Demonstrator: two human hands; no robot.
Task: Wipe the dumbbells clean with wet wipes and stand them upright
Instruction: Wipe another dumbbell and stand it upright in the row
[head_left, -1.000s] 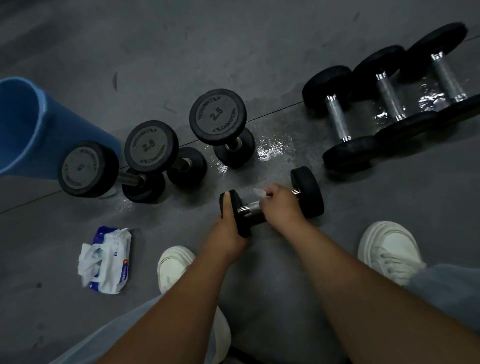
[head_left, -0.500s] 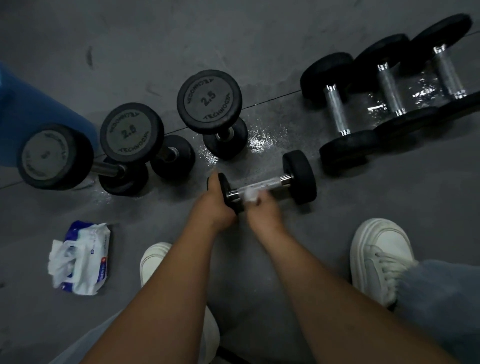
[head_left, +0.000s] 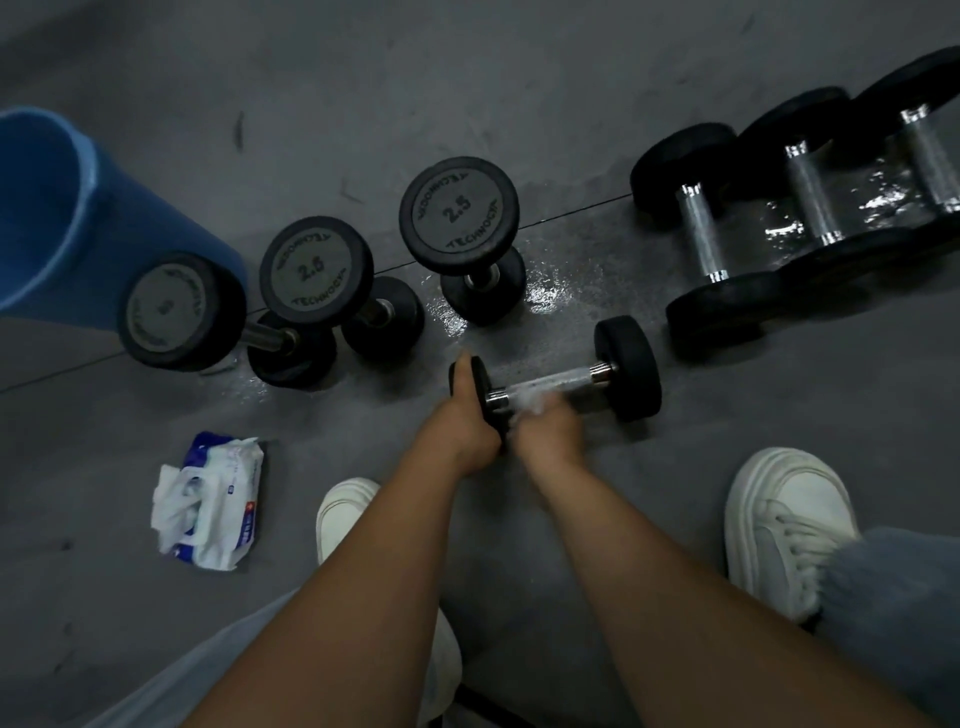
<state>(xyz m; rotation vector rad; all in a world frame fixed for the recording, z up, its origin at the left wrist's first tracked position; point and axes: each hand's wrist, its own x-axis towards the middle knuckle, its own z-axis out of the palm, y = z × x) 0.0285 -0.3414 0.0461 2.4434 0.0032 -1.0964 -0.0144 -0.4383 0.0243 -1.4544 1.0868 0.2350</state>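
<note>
at the centre of the frame a small dumbbell (head_left: 558, 382) lies flat on the wet floor (head_left: 561, 291). the left hand (head_left: 465, 428) grips its left end plate, while the right hand (head_left: 548, 431), blurred, curls round a white wet wipe (head_left: 530, 405) on the chrome handle. three 2.5 dumbbells (head_left: 460, 213) stand upright upper left, three more (head_left: 810, 208) lie flat upper right.

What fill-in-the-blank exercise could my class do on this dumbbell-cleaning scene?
1. The left hand grips one end of the dumbbell while the right hand holds a ____ against its handle.
2. The upright dumbbells beside the blue bin number ____.
3. The three dumbbells at far right lie on their ____.
4. The pack of wet wipes lies on the ____.

Missing words: wipe; three; sides; floor.
</note>
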